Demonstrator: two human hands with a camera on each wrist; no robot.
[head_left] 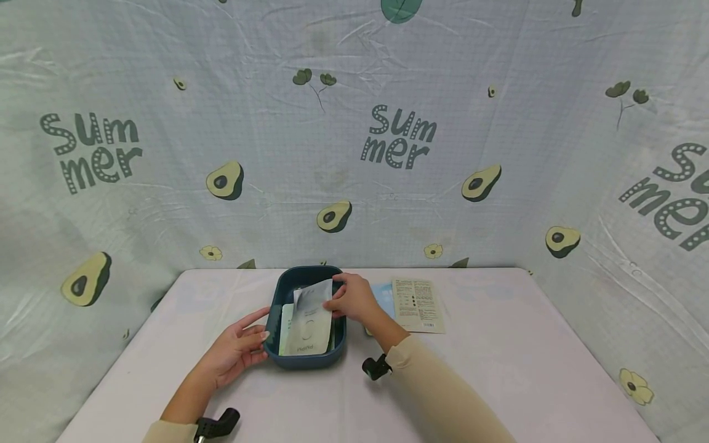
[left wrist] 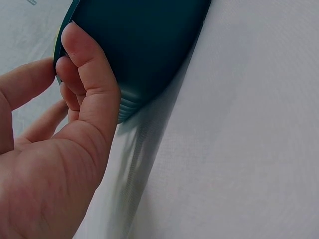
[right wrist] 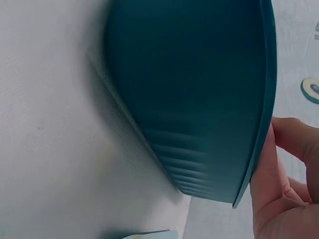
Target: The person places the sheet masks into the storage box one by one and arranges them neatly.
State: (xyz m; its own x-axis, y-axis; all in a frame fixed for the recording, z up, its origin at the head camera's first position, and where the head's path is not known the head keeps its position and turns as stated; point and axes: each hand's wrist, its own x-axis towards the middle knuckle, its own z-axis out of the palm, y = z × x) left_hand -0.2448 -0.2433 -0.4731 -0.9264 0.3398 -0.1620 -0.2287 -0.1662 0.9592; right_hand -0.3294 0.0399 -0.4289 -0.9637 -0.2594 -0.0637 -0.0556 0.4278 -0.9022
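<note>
A dark blue-green plastic bin (head_left: 304,362) with rounded corners stands on the table. My left hand (head_left: 238,347) touches its left rim, fingers lightly bent; in the left wrist view the fingertips (left wrist: 79,42) lie against the outer wall. At the right rim, my right hand (head_left: 354,298) pinches the upper right edge of a flat white-and-grey sachet (head_left: 311,323) with printed lettering and a faint round drawing. That sachet leans inside the bin, over a pale green-edged packet (head_left: 285,329). In the right wrist view the outer wall of the bin hides the sachet.
Right of the bin lie a beige packet (head_left: 418,307) printed with dense text and a light-blue packet (head_left: 384,297), partly covered by my right hand and arm. A white cloth covers the table (head_left: 487,375). Behind it hangs a printed curtain (head_left: 266,147).
</note>
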